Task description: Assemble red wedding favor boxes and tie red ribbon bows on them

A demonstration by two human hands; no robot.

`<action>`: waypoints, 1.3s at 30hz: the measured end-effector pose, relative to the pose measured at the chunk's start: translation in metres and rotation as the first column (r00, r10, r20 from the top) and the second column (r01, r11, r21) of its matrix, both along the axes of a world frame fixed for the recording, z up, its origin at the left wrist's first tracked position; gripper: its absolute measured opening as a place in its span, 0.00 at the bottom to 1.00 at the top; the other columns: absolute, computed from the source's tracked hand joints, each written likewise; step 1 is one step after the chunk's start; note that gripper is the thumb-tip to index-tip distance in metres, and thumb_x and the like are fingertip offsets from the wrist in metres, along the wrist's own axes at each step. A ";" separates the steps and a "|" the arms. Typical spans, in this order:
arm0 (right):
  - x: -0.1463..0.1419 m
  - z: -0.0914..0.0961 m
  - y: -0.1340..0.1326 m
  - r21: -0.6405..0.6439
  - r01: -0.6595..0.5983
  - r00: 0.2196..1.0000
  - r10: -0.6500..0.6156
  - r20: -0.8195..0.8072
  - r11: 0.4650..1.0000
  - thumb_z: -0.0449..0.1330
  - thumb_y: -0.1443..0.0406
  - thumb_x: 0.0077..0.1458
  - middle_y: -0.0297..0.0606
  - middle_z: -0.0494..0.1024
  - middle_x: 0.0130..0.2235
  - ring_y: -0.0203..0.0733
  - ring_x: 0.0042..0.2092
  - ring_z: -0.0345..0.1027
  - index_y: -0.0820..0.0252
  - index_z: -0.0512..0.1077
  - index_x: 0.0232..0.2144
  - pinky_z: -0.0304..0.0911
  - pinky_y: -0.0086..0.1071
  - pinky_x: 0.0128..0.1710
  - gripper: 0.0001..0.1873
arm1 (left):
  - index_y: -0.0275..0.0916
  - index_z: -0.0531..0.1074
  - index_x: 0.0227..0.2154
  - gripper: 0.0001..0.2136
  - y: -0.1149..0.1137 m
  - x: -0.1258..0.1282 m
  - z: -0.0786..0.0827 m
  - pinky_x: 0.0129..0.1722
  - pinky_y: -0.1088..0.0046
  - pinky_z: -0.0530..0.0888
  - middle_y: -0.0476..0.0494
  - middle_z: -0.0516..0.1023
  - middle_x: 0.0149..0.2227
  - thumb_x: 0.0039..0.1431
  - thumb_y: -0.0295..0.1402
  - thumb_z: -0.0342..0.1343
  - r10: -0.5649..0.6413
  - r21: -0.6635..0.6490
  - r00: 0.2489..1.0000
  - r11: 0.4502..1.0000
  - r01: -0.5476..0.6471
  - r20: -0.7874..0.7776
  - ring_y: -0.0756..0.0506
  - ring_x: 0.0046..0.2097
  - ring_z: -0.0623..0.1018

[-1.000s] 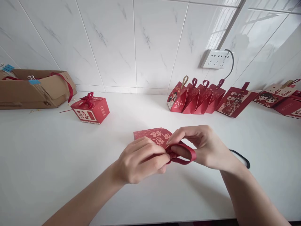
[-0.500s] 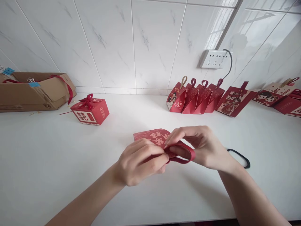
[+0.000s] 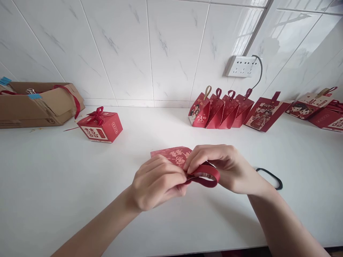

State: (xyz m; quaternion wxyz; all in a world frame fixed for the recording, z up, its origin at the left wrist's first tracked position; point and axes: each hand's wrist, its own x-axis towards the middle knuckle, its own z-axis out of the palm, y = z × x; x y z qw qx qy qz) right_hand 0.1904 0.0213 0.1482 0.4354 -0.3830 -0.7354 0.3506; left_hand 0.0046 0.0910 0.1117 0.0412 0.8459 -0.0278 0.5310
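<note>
A red paper gift box [image 3: 171, 153] with pale pink lettering lies on its side in front of me, its near end covered by my fingers. From that end a red ribbon loop [image 3: 214, 175] sticks out to the right. My left hand [image 3: 159, 182] is closed around the end of the box, pinching where the ribbon comes out. With bent fingers, my right hand [image 3: 223, 166] pinches the ribbon at its base from above. The right thumb is mostly hidden behind the loop.
Several red gift boxes [image 3: 222, 110] with ribbon handles stand by the tiled wall. A red bow-tied box [image 3: 102, 126] sits at left, beside a cardboard box [image 3: 40, 107] with ribbon. A black loop [image 3: 270, 178] lies right of my right wrist. A power strip [image 3: 242, 66] hangs on the wall.
The right thumb has slipped out of the ribbon loop, whose opening now shows. The right fingertips sit closer to the left hand's pinch. The view has shifted slightly right.
</note>
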 end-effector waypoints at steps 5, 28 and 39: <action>-0.002 0.000 -0.001 0.139 0.080 0.991 -0.093 0.094 0.987 0.57 0.76 0.53 0.40 0.75 0.33 0.41 0.42 0.67 0.56 0.77 0.31 0.68 0.30 0.31 0.13 | 0.38 0.66 0.37 0.09 -0.001 0.000 -0.003 0.27 0.74 0.77 0.48 0.77 0.27 0.54 0.26 0.60 0.003 -0.157 1.000 0.988 -0.006 -0.017 0.50 0.26 0.77; -0.008 -0.006 0.003 0.211 0.110 0.994 -0.110 -0.013 0.971 0.62 0.70 0.52 0.36 0.72 0.30 0.34 0.32 0.71 0.59 0.77 0.30 0.69 0.26 0.28 0.03 | 0.38 0.70 0.31 0.04 0.004 0.004 0.000 0.31 0.78 0.79 0.46 0.73 0.34 0.53 0.25 0.59 0.001 -0.230 1.000 0.973 0.000 0.005 0.49 0.36 0.78; -0.005 -0.006 -0.001 0.253 0.100 0.980 -0.140 0.142 0.962 0.62 0.75 0.49 0.35 0.76 0.33 0.33 0.33 0.71 0.60 0.73 0.34 0.69 0.25 0.30 0.10 | 0.35 0.69 0.33 0.04 0.011 0.000 0.001 0.31 0.75 0.78 0.44 0.74 0.31 0.54 0.24 0.58 -0.116 -0.193 0.993 0.975 0.107 -0.034 0.50 0.33 0.77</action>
